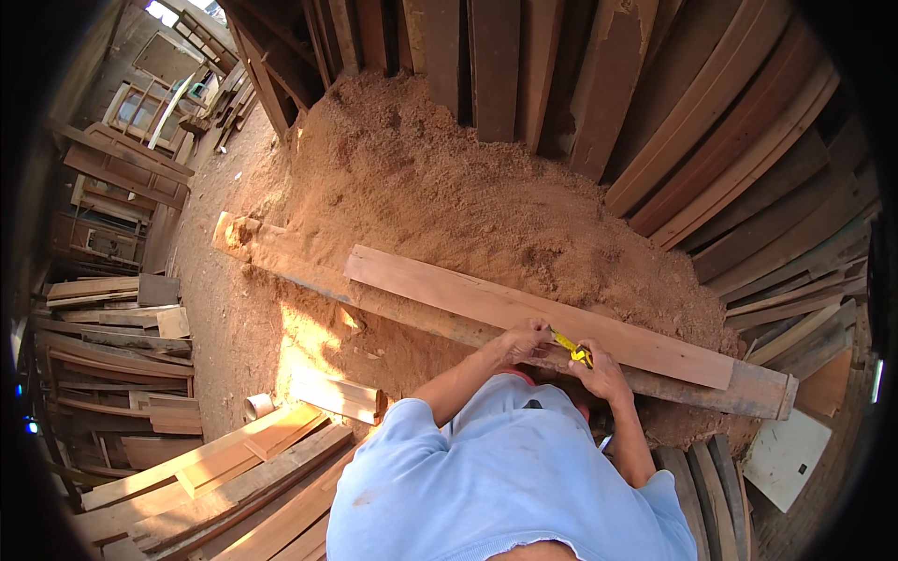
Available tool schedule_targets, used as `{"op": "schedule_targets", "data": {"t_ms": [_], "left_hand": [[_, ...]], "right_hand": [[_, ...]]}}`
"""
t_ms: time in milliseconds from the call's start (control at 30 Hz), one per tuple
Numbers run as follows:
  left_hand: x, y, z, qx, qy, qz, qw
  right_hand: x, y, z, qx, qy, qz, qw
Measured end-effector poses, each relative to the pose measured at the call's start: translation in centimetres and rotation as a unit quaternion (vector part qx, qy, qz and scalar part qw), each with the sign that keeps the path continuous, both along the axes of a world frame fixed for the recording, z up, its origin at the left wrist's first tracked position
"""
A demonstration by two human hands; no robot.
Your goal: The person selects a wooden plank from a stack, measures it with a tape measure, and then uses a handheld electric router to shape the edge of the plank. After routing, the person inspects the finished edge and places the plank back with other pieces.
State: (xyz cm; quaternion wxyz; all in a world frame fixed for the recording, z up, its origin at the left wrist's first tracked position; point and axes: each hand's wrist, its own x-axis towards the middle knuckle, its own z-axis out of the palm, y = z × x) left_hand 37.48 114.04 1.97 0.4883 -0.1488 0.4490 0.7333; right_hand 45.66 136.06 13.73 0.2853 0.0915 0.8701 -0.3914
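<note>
A yellow and black tape measure [582,355] sits in my right hand [603,372], its fingers closed round the case. A short length of yellow blade runs out to my left hand [526,340], which pinches its end. Both hands are in front of my body, over the near edge of a smooth pinkish-brown plank [524,313]. That plank lies at a slant on top of a longer, rougher timber beam [762,388]. My left fingertips are partly hidden, so their exact hold on the blade is hard to see.
A heap of sawdust [449,187] lies beyond the plank. Tall boards [599,84] lean upright at the far right. Stacked planks [234,458] and a short wood block [339,395] are at the near left. A white panel [788,458] lies at the right.
</note>
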Motion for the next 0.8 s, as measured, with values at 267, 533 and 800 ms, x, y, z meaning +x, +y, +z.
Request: {"op": "schedule_targets", "data": {"t_ms": [267, 533, 800], "left_hand": [[-9.7, -25.1, -2.1, -0.077, -0.012, 0.460, 0.885], [-7.2, -20.1, -2.8, -0.219, 0.003, 0.391, 0.894], [-6.6, -19.3, -3.1, -0.237, -0.007, 0.401, 0.885]], "right_hand": [[3.7, 12.4, -4.8, -0.027, -0.018, 0.053, 0.998], [-3.8, 1.9, -4.5, 0.018, -0.014, 0.089, 0.996], [-9.4, -7.8, -5.4, 0.038, -0.006, 0.143, 0.989]]}}
